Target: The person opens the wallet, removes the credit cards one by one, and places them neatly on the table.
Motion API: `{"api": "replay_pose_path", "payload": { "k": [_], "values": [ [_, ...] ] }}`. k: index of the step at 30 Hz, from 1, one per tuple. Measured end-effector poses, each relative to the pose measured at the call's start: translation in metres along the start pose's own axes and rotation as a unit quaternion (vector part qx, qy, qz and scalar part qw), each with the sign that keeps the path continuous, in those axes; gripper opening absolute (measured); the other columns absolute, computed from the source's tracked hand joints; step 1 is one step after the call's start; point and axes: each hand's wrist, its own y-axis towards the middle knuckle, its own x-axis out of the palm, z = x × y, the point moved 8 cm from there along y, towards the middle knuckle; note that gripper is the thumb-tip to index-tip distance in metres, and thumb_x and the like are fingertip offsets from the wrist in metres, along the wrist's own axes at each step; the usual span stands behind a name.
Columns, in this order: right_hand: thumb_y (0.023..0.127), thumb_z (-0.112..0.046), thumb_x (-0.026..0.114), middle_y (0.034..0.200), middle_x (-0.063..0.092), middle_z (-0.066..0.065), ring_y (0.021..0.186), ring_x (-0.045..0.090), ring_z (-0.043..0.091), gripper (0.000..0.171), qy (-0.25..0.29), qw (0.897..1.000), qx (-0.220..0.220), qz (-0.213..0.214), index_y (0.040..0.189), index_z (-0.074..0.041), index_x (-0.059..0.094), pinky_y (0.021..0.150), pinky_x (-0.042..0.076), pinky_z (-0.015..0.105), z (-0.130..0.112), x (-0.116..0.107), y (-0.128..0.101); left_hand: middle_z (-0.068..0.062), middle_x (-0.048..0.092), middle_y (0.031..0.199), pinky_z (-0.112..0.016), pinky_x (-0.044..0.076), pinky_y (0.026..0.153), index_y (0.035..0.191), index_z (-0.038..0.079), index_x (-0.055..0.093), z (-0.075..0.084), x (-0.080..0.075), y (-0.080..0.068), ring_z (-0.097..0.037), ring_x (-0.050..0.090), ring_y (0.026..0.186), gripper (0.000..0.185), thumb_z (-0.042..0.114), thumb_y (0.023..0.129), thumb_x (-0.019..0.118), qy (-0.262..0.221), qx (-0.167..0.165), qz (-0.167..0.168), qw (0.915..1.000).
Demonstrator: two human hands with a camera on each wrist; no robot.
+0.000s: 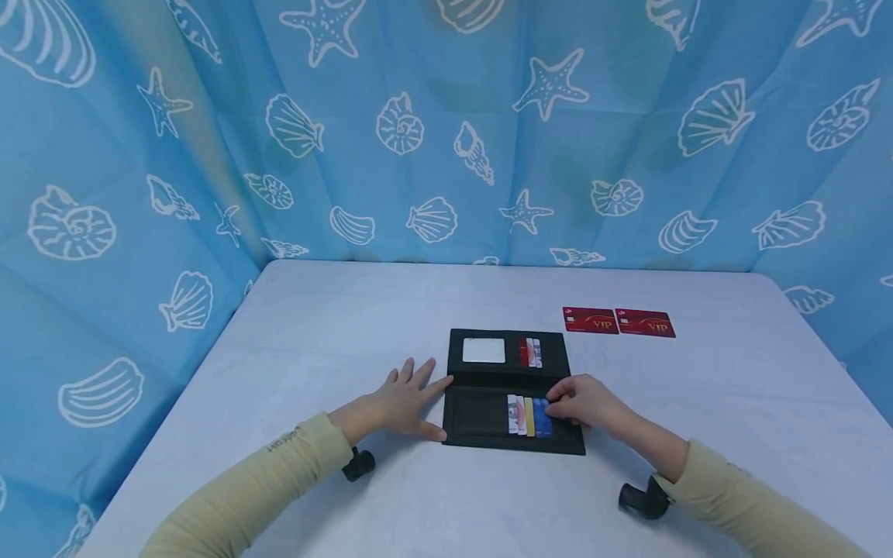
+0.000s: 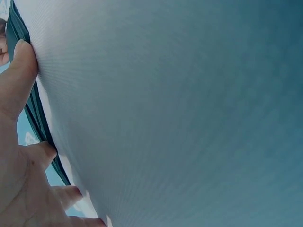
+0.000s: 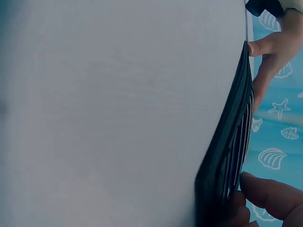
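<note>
A black wallet (image 1: 481, 415) lies unfolded on the table, its two panels one behind the other. In its near panel, several cards overlap: whitish ones (image 1: 517, 415), a yellow card (image 1: 529, 417) and blue cards (image 1: 540, 418). My right hand (image 1: 584, 401) pinches at the right edge of the blue cards; in the right wrist view its thumb and fingers (image 3: 265, 194) meet at the wallet's card slots. With fingers spread, my left hand (image 1: 405, 403) touches the wallet's left edge at thumb and index. The far panel has a white window (image 1: 484, 350) and red and white cards (image 1: 530, 353).
Two red VIP cards (image 1: 590, 320) lie side by side on the white table (image 1: 363, 310), behind and right of the wallet. A blue curtain (image 1: 418, 93) with white shells hangs behind the table and along its left side. Black wrist cameras (image 1: 645, 500) sit below both forearms.
</note>
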Motion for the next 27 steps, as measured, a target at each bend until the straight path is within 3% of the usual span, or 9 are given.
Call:
{"api": "replay_pose_path", "payload": {
  "k": [14,20,27],
  "values": [
    [0.084,-0.011,0.064,0.081,0.061,0.007,0.056,0.056,0.014,0.018,0.008,0.999,0.014,-0.028,0.095,0.002,0.061,0.049,0.042,0.023,-0.010,-0.002,-0.004,-0.009,0.007,0.154,-0.055,0.014,0.108,0.147,0.027,0.020,0.000,0.000,-0.001,-0.040,0.005,0.139,0.092,0.064,0.074,0.061,-0.006,0.000,-0.001,1.0000],
    [0.085,-0.008,0.062,0.078,0.060,0.009,0.055,0.059,0.014,0.017,0.045,0.998,0.020,-0.040,0.097,0.004,0.057,0.053,0.050,0.024,-0.011,0.001,-0.003,-0.008,0.006,0.154,-0.054,0.014,0.109,0.147,0.027,0.019,-0.001,0.001,0.000,-0.039,0.005,0.139,0.092,0.064,0.074,0.061,-0.003,-0.009,-0.006,0.9999],
    [0.084,-0.006,0.063,0.079,0.060,0.010,0.053,0.060,0.014,0.025,0.093,0.994,0.026,-0.043,0.105,0.006,0.056,0.055,0.052,0.024,-0.009,0.004,-0.003,-0.008,0.007,0.154,-0.054,0.014,0.109,0.147,0.028,0.019,-0.001,0.002,0.003,-0.039,0.005,0.139,0.093,0.065,0.073,0.060,0.005,-0.010,-0.004,0.9999]
  ]
}}
